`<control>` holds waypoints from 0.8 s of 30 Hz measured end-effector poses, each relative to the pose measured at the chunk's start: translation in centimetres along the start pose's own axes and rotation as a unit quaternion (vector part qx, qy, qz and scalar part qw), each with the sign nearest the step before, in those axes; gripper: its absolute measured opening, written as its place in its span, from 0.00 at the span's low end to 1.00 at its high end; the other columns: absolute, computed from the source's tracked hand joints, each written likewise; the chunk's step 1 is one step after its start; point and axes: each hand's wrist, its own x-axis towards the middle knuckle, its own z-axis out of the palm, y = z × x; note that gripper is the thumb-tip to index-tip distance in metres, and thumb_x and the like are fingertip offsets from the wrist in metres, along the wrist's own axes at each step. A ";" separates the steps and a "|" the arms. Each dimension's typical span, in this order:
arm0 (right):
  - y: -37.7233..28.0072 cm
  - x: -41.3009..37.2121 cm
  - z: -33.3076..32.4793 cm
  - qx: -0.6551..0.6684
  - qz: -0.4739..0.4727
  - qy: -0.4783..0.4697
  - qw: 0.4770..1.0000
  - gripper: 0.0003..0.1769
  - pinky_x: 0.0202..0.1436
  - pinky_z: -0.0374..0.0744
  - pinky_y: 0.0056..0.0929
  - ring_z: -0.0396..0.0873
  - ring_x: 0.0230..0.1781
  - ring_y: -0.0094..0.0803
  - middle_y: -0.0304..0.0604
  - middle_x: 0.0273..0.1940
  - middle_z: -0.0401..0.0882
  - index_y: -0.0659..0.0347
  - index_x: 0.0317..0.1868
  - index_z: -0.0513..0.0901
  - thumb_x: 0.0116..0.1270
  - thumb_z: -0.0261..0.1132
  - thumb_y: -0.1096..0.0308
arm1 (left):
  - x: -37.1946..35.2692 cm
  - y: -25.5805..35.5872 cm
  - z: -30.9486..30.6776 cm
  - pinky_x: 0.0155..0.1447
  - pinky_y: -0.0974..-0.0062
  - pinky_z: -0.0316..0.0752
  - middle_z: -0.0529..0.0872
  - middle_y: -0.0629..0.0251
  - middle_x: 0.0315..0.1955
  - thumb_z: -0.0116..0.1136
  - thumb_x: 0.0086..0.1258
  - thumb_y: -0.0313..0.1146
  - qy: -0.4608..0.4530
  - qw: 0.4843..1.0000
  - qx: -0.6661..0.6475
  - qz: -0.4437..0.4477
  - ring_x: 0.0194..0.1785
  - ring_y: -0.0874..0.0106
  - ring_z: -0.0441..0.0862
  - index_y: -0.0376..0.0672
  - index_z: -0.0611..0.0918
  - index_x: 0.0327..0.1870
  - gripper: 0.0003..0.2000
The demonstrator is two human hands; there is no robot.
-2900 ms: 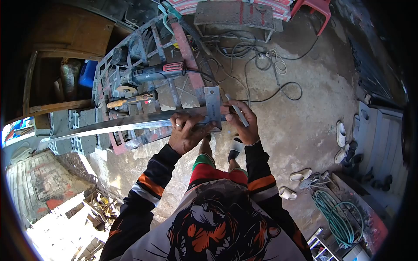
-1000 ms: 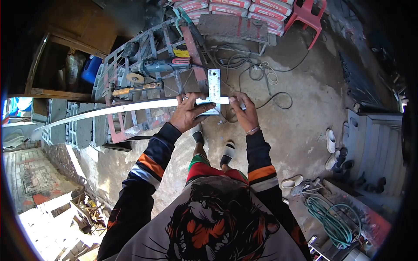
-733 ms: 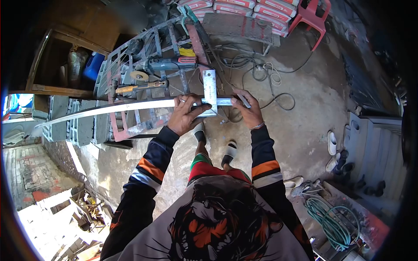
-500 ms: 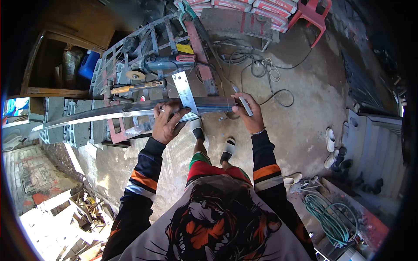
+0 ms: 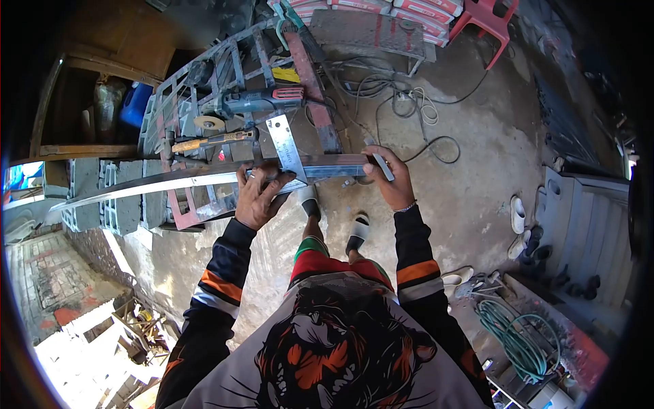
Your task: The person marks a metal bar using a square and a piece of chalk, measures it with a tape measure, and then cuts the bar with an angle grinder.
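A long metal tube [image 5: 332, 166] runs from the far left to my right hand. Lying across it is a steel square [image 5: 287, 144], its blade pointing away from me. My left hand [image 5: 261, 195] is closed around the tube and the square's stock, thumb on top. At the tube's right end, my right hand [image 5: 391, 183] pinches a flat, pale, stick-like piece [image 5: 381, 166]; its exact kind I cannot tell. The right fingertips are right at the tube's end.
Beyond the tube, an angle grinder [image 5: 255, 101] and a wooden-handled hammer [image 5: 211, 141] lie on a metal grating [image 5: 238, 60]. Concrete blocks [image 5: 122, 198] sit under the tube's left part. Black cables [image 5: 381, 87] cross the floor. A red plastic chair [image 5: 487, 26] stands at the back right.
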 end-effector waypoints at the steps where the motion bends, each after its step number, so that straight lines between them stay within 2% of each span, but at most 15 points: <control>1: 0.0 0.2 0.0 -0.032 -0.015 0.003 0.999 0.22 0.57 0.80 0.27 0.80 0.55 0.27 0.42 0.55 0.83 0.66 0.62 0.78 0.71 0.70 0.70 | 0.3 -0.1 -0.1 0.71 0.44 0.56 0.78 0.65 0.55 0.76 0.55 0.31 -0.005 1.000 -0.001 0.003 0.63 0.64 0.76 0.56 0.84 0.61 0.28; 4: -0.3 0.6 0.0 -0.045 0.028 0.016 0.998 0.21 0.57 0.77 0.25 0.79 0.52 0.24 0.40 0.52 0.83 0.67 0.60 0.81 0.72 0.70 0.66 | 0.7 -0.3 0.0 0.71 0.44 0.56 0.78 0.65 0.53 0.76 0.55 0.31 0.003 1.000 -0.008 0.010 0.62 0.64 0.77 0.56 0.84 0.61 0.28; 8: -1.0 1.6 -0.4 -0.101 0.036 0.001 0.994 0.20 0.56 0.78 0.24 0.79 0.51 0.24 0.40 0.51 0.83 0.68 0.61 0.81 0.72 0.70 0.68 | 1.1 -0.4 0.2 0.71 0.45 0.56 0.79 0.64 0.53 0.76 0.55 0.32 0.005 1.000 -0.004 0.008 0.61 0.63 0.77 0.56 0.84 0.61 0.28; 15: 0.9 2.8 0.0 -0.015 -0.044 0.013 0.999 0.21 0.56 0.80 0.23 0.80 0.53 0.23 0.40 0.53 0.83 0.66 0.63 0.80 0.72 0.69 0.70 | 1.8 -0.8 -0.4 0.71 0.45 0.57 0.79 0.63 0.53 0.77 0.53 0.34 0.024 0.999 -0.017 -0.019 0.62 0.60 0.76 0.55 0.83 0.61 0.30; 17: 0.8 2.7 0.2 0.041 -0.044 0.016 0.998 0.24 0.63 0.78 0.27 0.80 0.59 0.27 0.43 0.58 0.82 0.66 0.65 0.77 0.70 0.69 0.75 | 1.4 -1.2 -0.2 0.70 0.46 0.58 0.79 0.63 0.53 0.77 0.52 0.33 0.029 0.999 0.000 -0.039 0.62 0.61 0.76 0.55 0.83 0.61 0.30; 21: 1.5 2.8 -0.3 0.030 -0.051 -0.012 0.998 0.27 0.65 0.77 0.28 0.79 0.61 0.29 0.44 0.61 0.81 0.64 0.67 0.75 0.69 0.69 0.78 | 0.6 -1.8 0.5 0.70 0.48 0.59 0.79 0.63 0.53 0.77 0.51 0.32 0.063 0.996 0.002 -0.061 0.62 0.59 0.75 0.54 0.83 0.61 0.30; 23: 2.1 2.7 -0.7 -0.064 -0.107 -0.028 0.992 0.29 0.57 0.82 0.27 0.79 0.60 0.29 0.42 0.64 0.78 0.61 0.70 0.74 0.69 0.68 0.79 | 0.1 -2.6 0.9 0.70 0.51 0.60 0.79 0.62 0.53 0.77 0.51 0.31 0.082 0.993 0.014 -0.085 0.61 0.57 0.73 0.53 0.83 0.60 0.30; 24: 2.2 2.7 -0.7 -0.063 -0.106 -0.028 0.992 0.29 0.57 0.82 0.27 0.79 0.60 0.29 0.42 0.64 0.78 0.61 0.70 0.74 0.69 0.68 0.79 | 0.2 -2.8 0.8 0.70 0.51 0.60 0.79 0.62 0.53 0.77 0.51 0.31 0.081 0.993 0.015 -0.086 0.61 0.57 0.73 0.53 0.83 0.60 0.30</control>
